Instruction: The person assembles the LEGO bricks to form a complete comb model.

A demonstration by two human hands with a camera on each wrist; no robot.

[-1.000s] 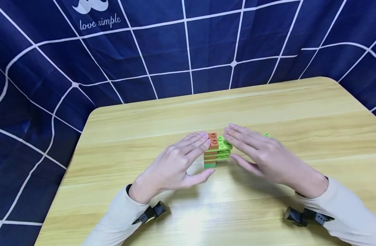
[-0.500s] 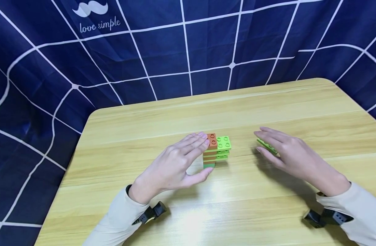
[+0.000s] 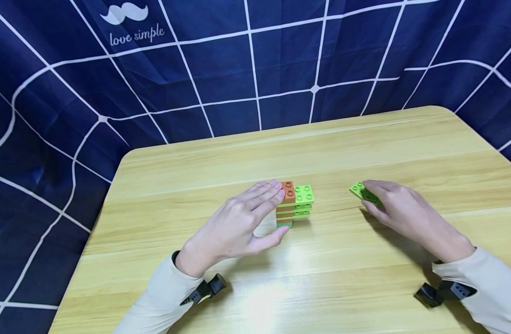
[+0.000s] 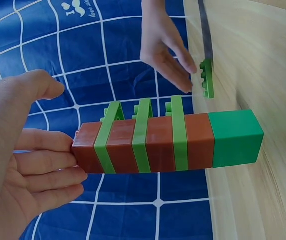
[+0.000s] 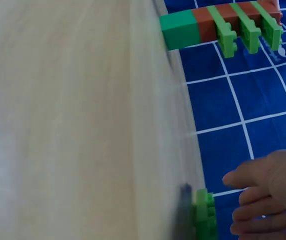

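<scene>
A tower of orange-brown toy bricks (image 4: 160, 144) stands on the table, on a dark green base brick (image 4: 237, 138). Three light green plates (image 3: 304, 194) are layered between the brown bricks and jut out to the right. The straight fingers of my left hand (image 3: 242, 222) rest at the tower's top, the thumb held away in the left wrist view. To the right, my right hand (image 3: 405, 215) hovers over a loose light green studded plate (image 3: 357, 189) lying on the table. Its thumb and fingers show a gap from that plate in both wrist views.
The wooden table (image 3: 188, 185) has rounded far corners. Behind and to the left hangs a dark blue curtain (image 3: 230, 65) with white grid lines. Black straps with small devices (image 3: 205, 288) sit on both wrists.
From beside the tower, my right hand has moved right to the loose green plate, then settled slightly lower over it, uncovering its left end. My left hand has stayed at the tower's top.
</scene>
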